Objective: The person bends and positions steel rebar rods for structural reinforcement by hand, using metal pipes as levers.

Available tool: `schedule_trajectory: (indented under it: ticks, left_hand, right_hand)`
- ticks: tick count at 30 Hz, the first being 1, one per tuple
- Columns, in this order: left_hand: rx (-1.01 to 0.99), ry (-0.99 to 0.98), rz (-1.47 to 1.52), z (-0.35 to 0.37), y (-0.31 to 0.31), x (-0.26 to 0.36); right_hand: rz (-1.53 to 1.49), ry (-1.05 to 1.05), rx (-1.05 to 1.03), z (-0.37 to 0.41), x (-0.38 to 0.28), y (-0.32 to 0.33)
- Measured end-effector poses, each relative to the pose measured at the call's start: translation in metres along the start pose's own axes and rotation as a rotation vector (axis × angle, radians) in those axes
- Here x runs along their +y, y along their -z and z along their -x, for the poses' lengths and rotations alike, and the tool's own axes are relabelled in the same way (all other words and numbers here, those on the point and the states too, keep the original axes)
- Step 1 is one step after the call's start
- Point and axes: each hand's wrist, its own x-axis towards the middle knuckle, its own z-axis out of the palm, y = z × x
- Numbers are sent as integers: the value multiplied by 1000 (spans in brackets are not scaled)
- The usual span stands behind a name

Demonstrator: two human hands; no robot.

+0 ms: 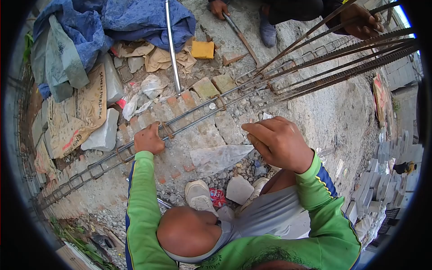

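Observation:
My left hand (150, 138) is closed at the long rebar cage (193, 118), its fingers at the upper bar beside a rusty stirrup (167, 130). The cage runs diagonally from the lower left to the upper right over a strip of brick and rubble. Above the ground, to the right of the cage's middle, is my right hand (281, 141), fingers bent and pressed together; what they hold, if anything, is too small to make out. Another rusty stirrup (221, 102) sits around the bars between my hands.
Another person's hands (362, 21) are at the top, one by thick ribbed bars (351, 54), one on a hammer-like tool (243, 38). A metal pipe (172, 49), blue tarp (148, 20), cement sacks (78, 110) and a yellow block (202, 50) lie beyond the cage.

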Motion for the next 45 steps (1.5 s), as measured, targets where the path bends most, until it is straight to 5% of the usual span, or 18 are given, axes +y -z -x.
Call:
schedule_trajectory:
  ticks: [45]
  left_hand:
    - [-47,34,-25,-2,5,3]
  right_hand:
    - [6,-22,-39,-5,0,-7]
